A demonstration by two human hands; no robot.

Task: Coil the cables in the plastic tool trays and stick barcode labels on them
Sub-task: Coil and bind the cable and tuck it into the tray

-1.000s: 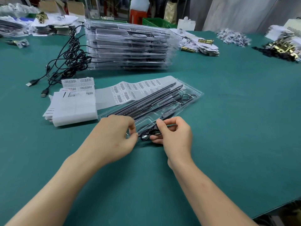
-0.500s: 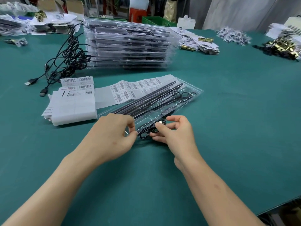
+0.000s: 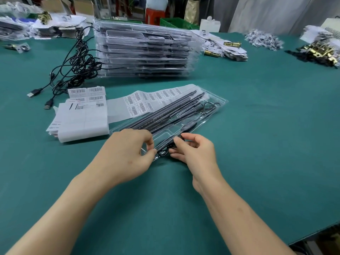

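Green felt covers the surface [image 3: 257, 144], and I see one clear plastic tray [image 3: 211, 107] lying slantwise in the middle of it, with long black tools in its slots. At the tray's near end sits a small coil of black cable [image 3: 162, 152]. My right hand [image 3: 196, 153] pinches that coil between thumb and curled fingers. My left hand [image 3: 127, 155] is curled too, thumb and forefinger nipping the tray's near corner just beside the coil. A sheet of barcode labels [image 3: 147, 102] lies partly under the tray's far edge, next to a pile of white label sheets [image 3: 82, 124]. Farther back stands a stack of filled trays [image 3: 143, 50], with a tangle of loose black cables [image 3: 77, 65] touching its left side.
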